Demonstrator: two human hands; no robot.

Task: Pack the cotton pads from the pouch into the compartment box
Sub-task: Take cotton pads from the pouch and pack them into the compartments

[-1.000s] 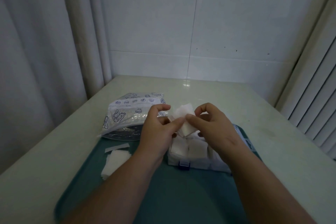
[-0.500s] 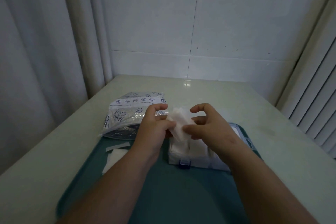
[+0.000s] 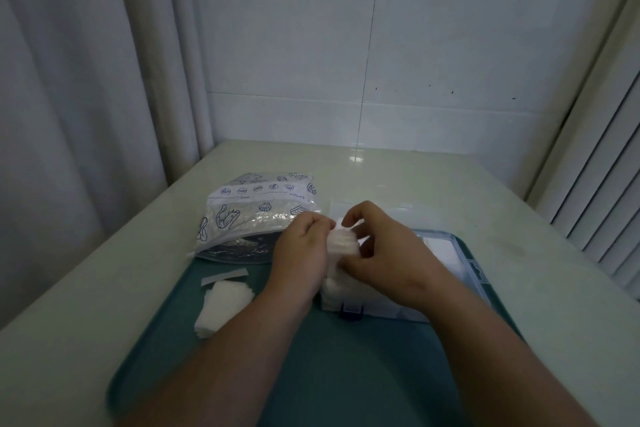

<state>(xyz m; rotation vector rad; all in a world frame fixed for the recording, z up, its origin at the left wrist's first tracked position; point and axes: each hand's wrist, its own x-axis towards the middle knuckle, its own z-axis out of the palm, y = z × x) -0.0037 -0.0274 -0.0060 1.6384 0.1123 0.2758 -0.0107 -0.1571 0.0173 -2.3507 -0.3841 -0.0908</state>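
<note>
- Stack of cotton pads (image 3: 343, 243) hangs above the far half of the teal tray (image 3: 346, 378), over the left end of the compartment box (image 3: 446, 255).
- My left hand (image 3: 301, 253) pinches that stack from its left side, fingers curled in against it.
- My right hand (image 3: 384, 262) grips the same stack from the right, thumb and forefinger bent over its top.
- The box sits on the tray's far right part. More white pads show in its left compartments just under my hands, and its dark latch (image 3: 350, 313) faces me.
- The printed pouch (image 3: 256, 218) lies on the table (image 3: 381, 177) at the tray's far left corner, its near edge overlapping the tray's rim.
- A loose heap of pads (image 3: 221, 305) lies on the tray's left side, with a thin white strip (image 3: 225, 277) just beyond it.
</note>
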